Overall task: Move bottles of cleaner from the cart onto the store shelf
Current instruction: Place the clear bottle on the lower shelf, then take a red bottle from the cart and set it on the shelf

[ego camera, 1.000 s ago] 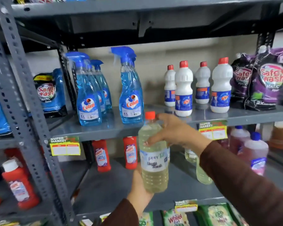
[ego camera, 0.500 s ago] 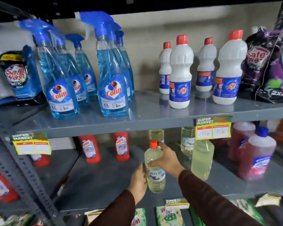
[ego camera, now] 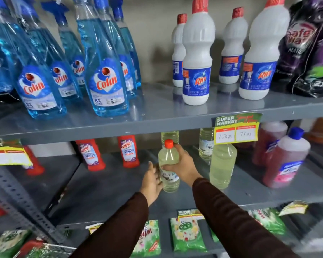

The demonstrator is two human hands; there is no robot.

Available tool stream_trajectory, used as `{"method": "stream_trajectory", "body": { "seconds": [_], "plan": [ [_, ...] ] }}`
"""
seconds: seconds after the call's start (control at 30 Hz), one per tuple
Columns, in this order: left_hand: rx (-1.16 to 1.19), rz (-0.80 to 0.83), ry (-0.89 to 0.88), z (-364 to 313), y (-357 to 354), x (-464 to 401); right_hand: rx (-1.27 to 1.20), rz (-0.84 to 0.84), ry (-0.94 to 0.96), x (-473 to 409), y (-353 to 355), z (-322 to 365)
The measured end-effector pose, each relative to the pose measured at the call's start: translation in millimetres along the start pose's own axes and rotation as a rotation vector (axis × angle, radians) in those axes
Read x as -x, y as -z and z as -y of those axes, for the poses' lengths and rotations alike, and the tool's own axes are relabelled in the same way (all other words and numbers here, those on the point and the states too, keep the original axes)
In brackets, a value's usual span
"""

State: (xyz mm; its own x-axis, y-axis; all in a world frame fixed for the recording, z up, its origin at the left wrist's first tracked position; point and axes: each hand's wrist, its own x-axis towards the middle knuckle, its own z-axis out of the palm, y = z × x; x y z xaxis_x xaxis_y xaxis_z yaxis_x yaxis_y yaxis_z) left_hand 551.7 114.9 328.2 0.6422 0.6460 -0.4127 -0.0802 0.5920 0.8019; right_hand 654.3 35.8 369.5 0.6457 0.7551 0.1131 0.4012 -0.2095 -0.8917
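Shelving of grey painted metal fills your view, set against a plain beige wall. On the upper shelf (ego camera: 157, 116) stand blue Colin spray bottles (ego camera: 106, 81) at left, white Rin bottles (ego camera: 197, 58) with red caps at centre, and dark purple detergent pouches (ego camera: 313, 45) at right. A yellow and green price tag (ego camera: 236, 129) hangs from its front edge. The middle shelf (ego camera: 101, 187) carries red Harpic bottles (ego camera: 90, 155), pale yellow bottles (ego camera: 222, 164) and pink bottles (ego camera: 285, 162).

You hold the cleaner bottle (ego camera: 168, 161) upright, its base at or just above the middle shelf; contact cannot be confirmed. It is clear plastic, filled with pale yellow liquid, with a red cap and a white label. Your right hand (ego camera: 183, 164) is closed around its shoulder. Your left hand (ego camera: 152, 181) grips its lower body from the left side.
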Motion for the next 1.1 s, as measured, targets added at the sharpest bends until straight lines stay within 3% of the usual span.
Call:
{"method": "stream_trajectory", "body": {
  "seconds": [0.1,0.3,0.37,0.43,0.53,0.67,0.83,0.93,1.0,1.07,1.1],
  "plan": [
    [0.017,-0.004,0.012,-1.7,10.7,9.4,-0.168,0.032,-0.069,15.6,-2.8,-20.4],
    [0.211,-0.076,-0.006,15.2,123.3,57.5,-0.810,-0.233,-0.360,93.9,-46.9,-61.2],
    [0.288,-0.119,-0.028,28.9,173.7,84.9,-0.781,-0.213,-0.363,120.3,-78.5,-63.5],
    [0.383,-0.224,-0.087,46.0,228.8,117.9,-0.645,-0.072,-0.310,140.7,-123.4,-59.8],
    [0.399,-0.456,-0.135,76.0,307.6,176.9,-0.417,0.314,-0.208,167.7,-197.7,-34.8],
    [0.437,-0.780,-0.056,124.8,410.3,252.5,-0.248,0.741,-0.200,201.0,-295.1,-6.6],
    [0.366,-1.154,0.095,183.6,490.5,318.5,0.057,1.091,-0.176,245.4,-409.8,-2.4],
    [0.077,-1.274,0.229,218.4,540.3,337.7,0.304,1.277,-0.124,278.7,-474.6,-19.9],
    [0.149,-1.157,0.325,249.1,583.9,331.1,0.438,1.369,-0.098,300.9,-510.4,-35.8],
    [0.011,-1.168,0.372,271.0,614.7,320.2,0.547,1.402,-0.046,315.6,-538.6,-44.9],
    [0.054,-1.144,0.410,272.0,628.9,316.5,0.594,1.420,-0.031,321.9,-552.6,-51.2]
  ]
}}
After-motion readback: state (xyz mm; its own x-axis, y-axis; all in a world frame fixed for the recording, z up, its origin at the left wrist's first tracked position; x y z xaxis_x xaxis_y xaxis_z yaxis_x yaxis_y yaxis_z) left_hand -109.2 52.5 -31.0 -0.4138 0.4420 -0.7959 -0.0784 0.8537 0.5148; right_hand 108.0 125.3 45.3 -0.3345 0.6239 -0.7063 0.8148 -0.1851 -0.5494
